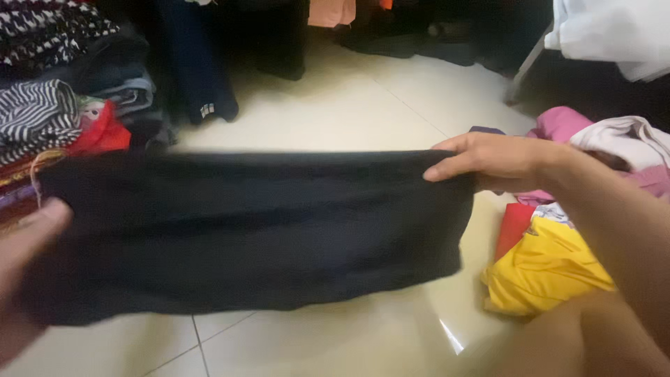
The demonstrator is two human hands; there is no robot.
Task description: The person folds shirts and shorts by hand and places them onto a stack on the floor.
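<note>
Head view shows both hands closed on a black garment (251, 230) stretched flat between them above the pale tiled floor (335, 105), the left hand (24, 251) gripping its left edge, the right hand (488, 162) pinching its upper right corner, a yellow cloth (544, 272) lying beside it.

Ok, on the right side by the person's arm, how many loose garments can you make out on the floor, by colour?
Yellow garment: 1
Red garment: 1
Pink garment: 1
White garment: 1
Total: 4. They overlap in one pile, so more may be hidden.
</note>
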